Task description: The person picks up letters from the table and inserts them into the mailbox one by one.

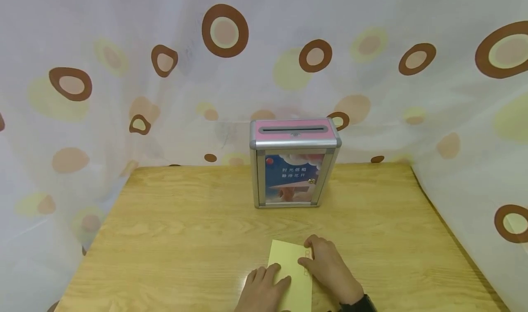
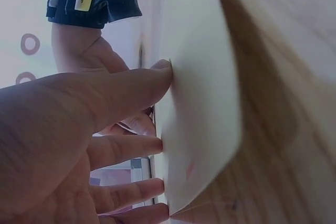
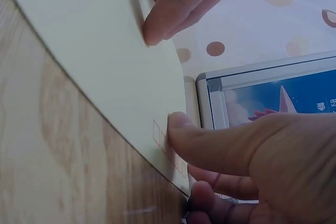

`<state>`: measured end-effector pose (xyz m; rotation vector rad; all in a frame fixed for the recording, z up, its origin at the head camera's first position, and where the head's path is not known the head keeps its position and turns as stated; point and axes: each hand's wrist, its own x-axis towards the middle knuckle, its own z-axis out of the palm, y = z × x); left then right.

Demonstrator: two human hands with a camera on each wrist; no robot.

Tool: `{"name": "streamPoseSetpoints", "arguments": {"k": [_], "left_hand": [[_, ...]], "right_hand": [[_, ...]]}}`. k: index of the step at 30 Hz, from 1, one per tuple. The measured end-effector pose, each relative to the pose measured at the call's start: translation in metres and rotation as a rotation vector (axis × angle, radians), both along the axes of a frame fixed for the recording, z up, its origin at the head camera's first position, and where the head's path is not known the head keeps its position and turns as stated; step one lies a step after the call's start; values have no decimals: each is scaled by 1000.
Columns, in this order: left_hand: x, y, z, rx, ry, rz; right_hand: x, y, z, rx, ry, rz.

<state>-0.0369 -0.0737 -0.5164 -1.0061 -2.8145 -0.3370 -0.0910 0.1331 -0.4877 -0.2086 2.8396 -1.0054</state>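
Observation:
A pale yellow envelope [image 1: 288,255] with small red printed boxes near one edge lies on the wooden table. My left hand [image 1: 261,290] rests on its left side, the fingers extended and the fingertips touching the paper. In the left wrist view the envelope [image 2: 202,77] bows up along its near edge. My right hand [image 1: 333,271] pinches the upper right corner, thumb beside the red boxes. In the right wrist view that thumb [image 3: 210,142] presses on the paper while the other fingers curl at the edge.
Behind the envelope stands an upright silver-framed letter box [image 1: 294,174] with a pink top, a slot, a blue picture front and a small lock. The wooden table [image 1: 185,238] is bordered by a white curtain [image 1: 165,9] with brown and yellow circles.

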Motion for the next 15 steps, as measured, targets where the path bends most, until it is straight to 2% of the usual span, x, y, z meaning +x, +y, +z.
{"name": "streamPoseSetpoints", "arguments": {"k": [7, 10, 12, 15], "left_hand": [[0, -1, 4, 6, -42, -2], [0, -1, 2, 15, -36, 0], [0, -2, 0, 25, -19, -6], [-1, -1, 2, 44, -32, -12]], "right_hand": [[-1, 0, 6, 30, -48, -20], [-2, -1, 5, 6, -49, -9], [-2, -1, 3, -23, -53, -20], [0, 0, 0, -72, -43, -56]]}}
